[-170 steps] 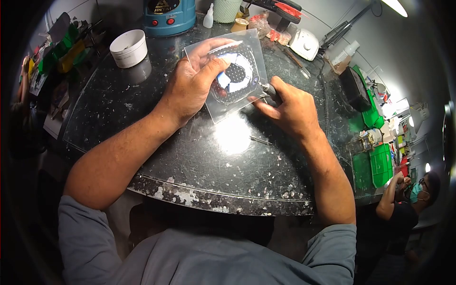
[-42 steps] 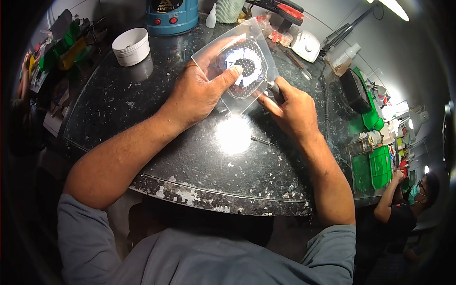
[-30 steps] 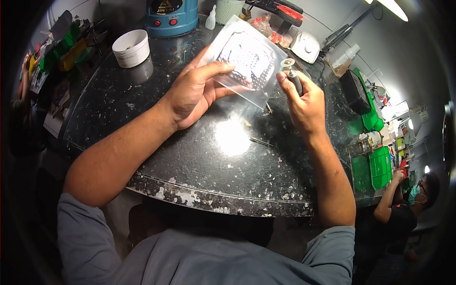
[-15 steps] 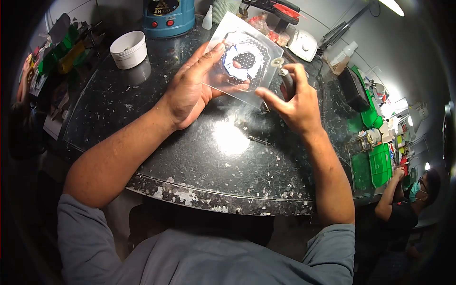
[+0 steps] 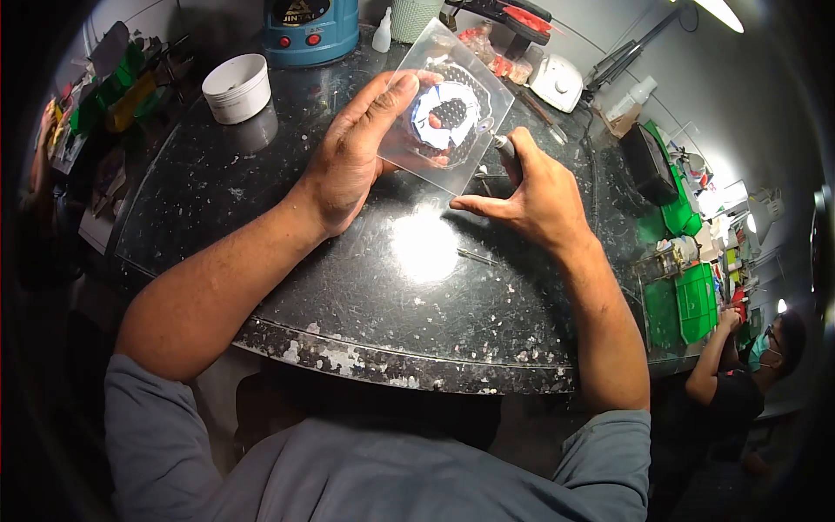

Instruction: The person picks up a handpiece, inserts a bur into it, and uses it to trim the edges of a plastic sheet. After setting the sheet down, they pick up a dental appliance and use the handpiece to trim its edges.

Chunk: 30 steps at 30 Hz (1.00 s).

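Note:
My left hand grips a clear plastic sheet by its left side, thumb on the near face and fingers behind. A rounded, dotted outline shows on the sheet, with bright white glare and bluish patches in its middle. In my right hand is a rotary handpiece, fingers curled round it and thumb stuck out to the left. Its tip lies right at the sheet's right side, by the edge of the rounded outline. A thin metal tool rests on the dark, scuffed table below.
A white tub, a blue machine and a dropper bottle stand at the back. Behind my right hand sits a white control box under a lamp. Green baskets line the right, near a masked person.
My right hand has brought the handpiece in to the left, so its tip now overlaps the sheet's right side. The sheet has tilted slightly in my left hand.

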Each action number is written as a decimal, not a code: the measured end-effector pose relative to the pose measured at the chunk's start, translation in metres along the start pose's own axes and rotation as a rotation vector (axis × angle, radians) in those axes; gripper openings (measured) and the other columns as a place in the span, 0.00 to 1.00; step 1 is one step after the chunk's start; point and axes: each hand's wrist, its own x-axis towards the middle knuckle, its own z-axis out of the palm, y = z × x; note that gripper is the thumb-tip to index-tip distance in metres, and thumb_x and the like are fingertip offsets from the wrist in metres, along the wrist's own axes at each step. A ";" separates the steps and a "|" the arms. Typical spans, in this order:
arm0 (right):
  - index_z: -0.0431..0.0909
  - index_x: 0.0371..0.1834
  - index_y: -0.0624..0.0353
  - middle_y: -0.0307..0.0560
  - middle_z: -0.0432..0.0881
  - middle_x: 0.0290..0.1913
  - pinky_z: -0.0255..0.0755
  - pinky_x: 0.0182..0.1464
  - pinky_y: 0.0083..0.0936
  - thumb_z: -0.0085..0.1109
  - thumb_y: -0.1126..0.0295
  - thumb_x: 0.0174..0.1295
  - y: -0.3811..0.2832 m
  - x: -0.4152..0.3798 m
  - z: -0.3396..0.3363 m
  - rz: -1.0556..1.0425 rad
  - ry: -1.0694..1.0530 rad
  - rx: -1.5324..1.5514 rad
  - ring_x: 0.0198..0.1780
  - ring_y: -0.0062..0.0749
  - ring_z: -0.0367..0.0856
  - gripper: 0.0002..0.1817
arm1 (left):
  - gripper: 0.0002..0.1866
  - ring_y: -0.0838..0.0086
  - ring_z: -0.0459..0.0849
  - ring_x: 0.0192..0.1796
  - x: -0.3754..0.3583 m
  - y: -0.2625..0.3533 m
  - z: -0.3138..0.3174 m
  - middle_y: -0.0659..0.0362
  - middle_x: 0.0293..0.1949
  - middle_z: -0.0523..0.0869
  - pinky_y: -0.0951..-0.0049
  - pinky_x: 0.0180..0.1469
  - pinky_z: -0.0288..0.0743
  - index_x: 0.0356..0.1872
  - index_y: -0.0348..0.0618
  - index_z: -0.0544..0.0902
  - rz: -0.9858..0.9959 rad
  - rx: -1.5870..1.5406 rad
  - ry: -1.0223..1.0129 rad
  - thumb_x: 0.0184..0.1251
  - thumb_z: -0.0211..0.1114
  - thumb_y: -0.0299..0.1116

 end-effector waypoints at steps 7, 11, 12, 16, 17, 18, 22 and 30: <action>0.69 0.45 0.55 0.47 0.82 0.29 0.79 0.35 0.36 0.81 0.40 0.42 -0.002 0.000 -0.001 0.011 -0.014 0.000 0.34 0.43 0.87 0.39 | 0.31 0.67 0.85 0.53 0.000 -0.001 -0.001 0.52 0.51 0.81 0.60 0.57 0.84 0.68 0.39 0.69 -0.004 -0.024 0.006 0.82 0.40 0.55; 0.68 0.44 0.55 0.47 0.82 0.28 0.79 0.35 0.36 0.81 0.40 0.42 -0.001 0.000 0.000 -0.009 0.003 -0.005 0.33 0.43 0.87 0.39 | 0.30 0.67 0.84 0.55 0.000 -0.001 -0.001 0.51 0.55 0.80 0.60 0.58 0.84 0.68 0.39 0.69 -0.004 -0.037 0.005 0.82 0.39 0.54; 0.68 0.44 0.55 0.47 0.82 0.28 0.79 0.34 0.35 0.81 0.39 0.42 -0.001 0.000 0.001 -0.006 -0.002 -0.010 0.33 0.43 0.86 0.39 | 0.30 0.67 0.83 0.57 0.000 0.000 0.000 0.50 0.57 0.79 0.59 0.58 0.84 0.68 0.39 0.69 0.005 -0.037 0.005 0.82 0.39 0.54; 0.68 0.43 0.55 0.46 0.81 0.28 0.79 0.33 0.34 0.80 0.38 0.42 -0.001 0.000 0.001 -0.006 -0.003 -0.009 0.32 0.41 0.86 0.40 | 0.30 0.69 0.80 0.61 0.000 -0.001 -0.001 0.50 0.64 0.75 0.58 0.58 0.85 0.67 0.39 0.69 0.021 -0.028 0.001 0.83 0.39 0.53; 0.68 0.43 0.55 0.46 0.81 0.28 0.79 0.33 0.34 0.80 0.38 0.42 -0.001 0.000 0.001 -0.006 -0.003 -0.009 0.32 0.41 0.86 0.40 | 0.30 0.69 0.80 0.61 0.000 0.000 -0.002 0.50 0.64 0.75 0.58 0.58 0.85 0.67 0.39 0.69 0.021 -0.027 0.001 0.83 0.39 0.53; 0.68 0.42 0.55 0.46 0.81 0.28 0.79 0.33 0.34 0.80 0.38 0.42 -0.001 0.000 0.000 -0.003 -0.008 -0.020 0.32 0.41 0.86 0.40 | 0.30 0.69 0.80 0.61 0.000 0.000 -0.002 0.51 0.64 0.75 0.58 0.58 0.85 0.67 0.39 0.70 0.022 -0.023 -0.004 0.82 0.39 0.54; 0.68 0.41 0.55 0.45 0.80 0.27 0.79 0.33 0.34 0.80 0.38 0.42 -0.001 -0.001 0.001 -0.020 0.010 -0.018 0.31 0.40 0.86 0.40 | 0.30 0.69 0.80 0.60 -0.001 0.000 -0.001 0.52 0.64 0.75 0.58 0.57 0.85 0.67 0.40 0.70 0.022 -0.021 0.009 0.82 0.40 0.54; 0.68 0.41 0.55 0.44 0.79 0.25 0.78 0.32 0.34 0.80 0.37 0.41 -0.001 0.000 0.001 -0.010 -0.008 -0.017 0.30 0.40 0.85 0.40 | 0.29 0.67 0.79 0.62 -0.001 0.000 -0.002 0.52 0.65 0.75 0.59 0.57 0.85 0.67 0.41 0.71 0.016 -0.012 -0.006 0.82 0.40 0.54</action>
